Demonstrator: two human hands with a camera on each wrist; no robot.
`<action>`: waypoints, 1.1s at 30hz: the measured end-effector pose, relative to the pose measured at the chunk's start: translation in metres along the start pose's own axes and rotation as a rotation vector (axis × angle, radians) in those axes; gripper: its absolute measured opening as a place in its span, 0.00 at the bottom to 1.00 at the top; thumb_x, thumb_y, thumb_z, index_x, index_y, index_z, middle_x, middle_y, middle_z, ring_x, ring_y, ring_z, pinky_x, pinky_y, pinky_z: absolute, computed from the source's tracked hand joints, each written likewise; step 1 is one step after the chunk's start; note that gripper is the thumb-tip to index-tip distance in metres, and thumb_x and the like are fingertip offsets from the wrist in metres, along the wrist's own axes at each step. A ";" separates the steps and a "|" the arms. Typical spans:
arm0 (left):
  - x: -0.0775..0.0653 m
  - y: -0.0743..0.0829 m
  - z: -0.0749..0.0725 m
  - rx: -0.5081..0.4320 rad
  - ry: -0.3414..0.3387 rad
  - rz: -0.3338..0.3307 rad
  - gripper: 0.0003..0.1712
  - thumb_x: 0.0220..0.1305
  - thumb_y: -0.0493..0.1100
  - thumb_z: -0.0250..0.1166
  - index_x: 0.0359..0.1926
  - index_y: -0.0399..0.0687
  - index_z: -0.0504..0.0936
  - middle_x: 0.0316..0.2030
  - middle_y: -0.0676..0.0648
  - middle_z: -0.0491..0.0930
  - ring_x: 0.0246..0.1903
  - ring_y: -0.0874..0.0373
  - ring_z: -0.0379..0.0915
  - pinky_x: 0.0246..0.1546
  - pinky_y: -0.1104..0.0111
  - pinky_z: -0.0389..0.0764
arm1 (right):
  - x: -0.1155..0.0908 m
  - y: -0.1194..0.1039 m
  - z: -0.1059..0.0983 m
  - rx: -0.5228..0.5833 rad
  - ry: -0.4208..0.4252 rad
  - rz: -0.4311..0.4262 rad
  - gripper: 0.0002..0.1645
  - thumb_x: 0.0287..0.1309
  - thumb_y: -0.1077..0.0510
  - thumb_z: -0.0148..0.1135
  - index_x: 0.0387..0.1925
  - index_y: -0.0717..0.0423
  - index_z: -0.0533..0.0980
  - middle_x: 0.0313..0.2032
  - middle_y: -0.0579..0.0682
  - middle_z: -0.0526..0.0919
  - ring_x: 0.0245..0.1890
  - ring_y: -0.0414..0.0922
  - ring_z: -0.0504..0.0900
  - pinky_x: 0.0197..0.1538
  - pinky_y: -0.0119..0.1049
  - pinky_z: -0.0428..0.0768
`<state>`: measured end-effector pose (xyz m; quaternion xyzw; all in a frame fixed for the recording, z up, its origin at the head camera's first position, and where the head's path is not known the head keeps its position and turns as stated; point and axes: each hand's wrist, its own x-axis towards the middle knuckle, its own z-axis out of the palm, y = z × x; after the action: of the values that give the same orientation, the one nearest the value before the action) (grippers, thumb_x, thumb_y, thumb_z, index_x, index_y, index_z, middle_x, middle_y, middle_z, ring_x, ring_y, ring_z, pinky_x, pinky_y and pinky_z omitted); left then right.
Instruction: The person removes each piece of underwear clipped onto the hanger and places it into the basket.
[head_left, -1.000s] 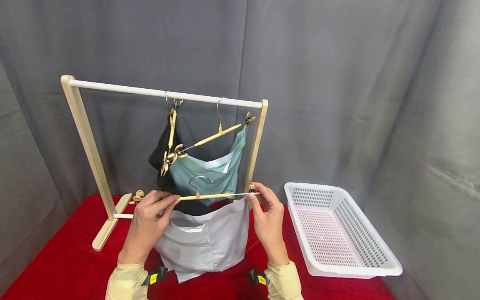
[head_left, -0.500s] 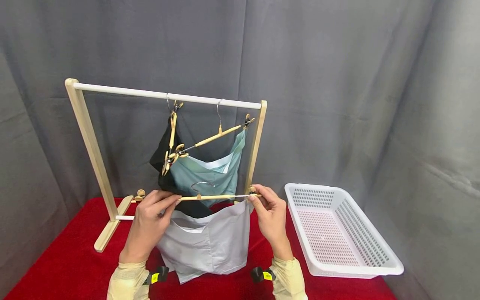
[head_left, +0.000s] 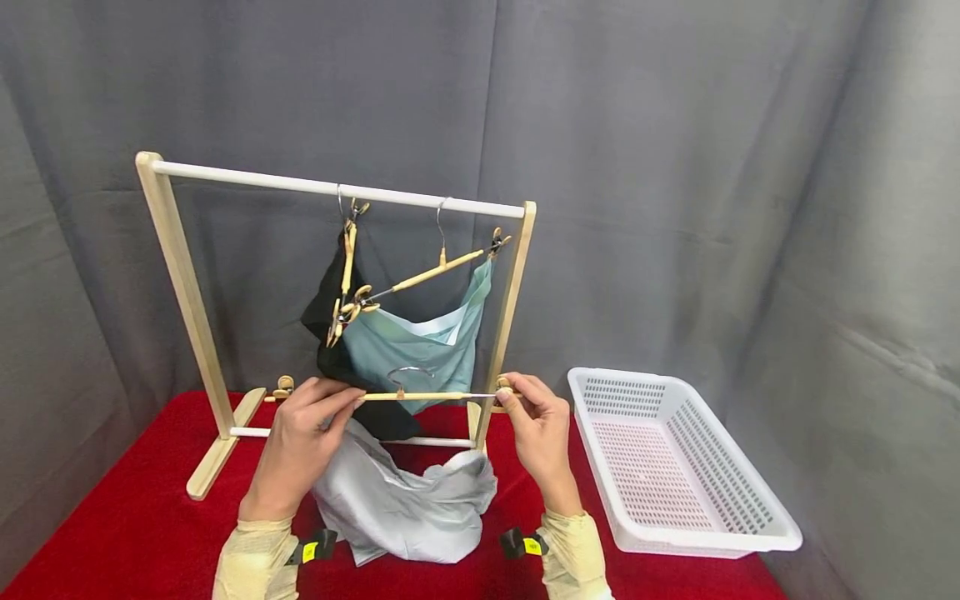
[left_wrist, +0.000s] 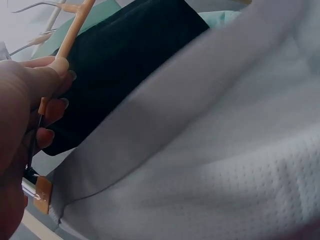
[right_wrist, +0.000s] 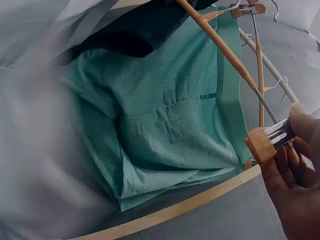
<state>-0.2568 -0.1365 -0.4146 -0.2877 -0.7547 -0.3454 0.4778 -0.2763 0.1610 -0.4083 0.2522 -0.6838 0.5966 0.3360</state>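
My left hand (head_left: 300, 446) grips the wooden bar of a clip hanger (head_left: 420, 397), left of its metal hook. At the bar's other end, my right hand (head_left: 538, 437) pinches the right clip (right_wrist: 265, 142), and no cloth shows between that clip's jaws. Light grey underpants (head_left: 420, 508) droop below the hanger, their right side slumped. In the left wrist view, the left clip (left_wrist: 43, 195) sits at a corner of the grey waistband. Behind hang teal underpants (right_wrist: 165, 115) and a black garment (head_left: 322, 304), each on its own clip hanger.
A wooden rack (head_left: 180, 283) with a white top rail (head_left: 285, 182) stands behind my hands on a red cloth (head_left: 127, 508). To the right is a white perforated basket (head_left: 630, 533). Grey curtains (head_left: 637, 167) surround the table.
The right side of the grey underpants' waistband has come out of the right clip and dropped. My hands and the hanger have barely moved.
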 end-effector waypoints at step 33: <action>0.001 0.006 0.007 -0.028 -0.041 -0.005 0.22 0.42 0.23 0.79 0.41 0.40 0.91 0.34 0.48 0.86 0.34 0.57 0.77 0.38 0.76 0.75 | -0.001 -0.007 -0.004 0.186 -0.144 0.101 0.10 0.70 0.70 0.50 0.47 0.76 0.71 0.33 0.61 0.81 0.29 0.40 0.84 0.40 0.32 0.85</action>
<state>-0.2562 -0.1276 -0.4147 -0.2994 -0.7603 -0.3512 0.4571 -0.2702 0.1638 -0.4041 0.2897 -0.6598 0.6539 0.2306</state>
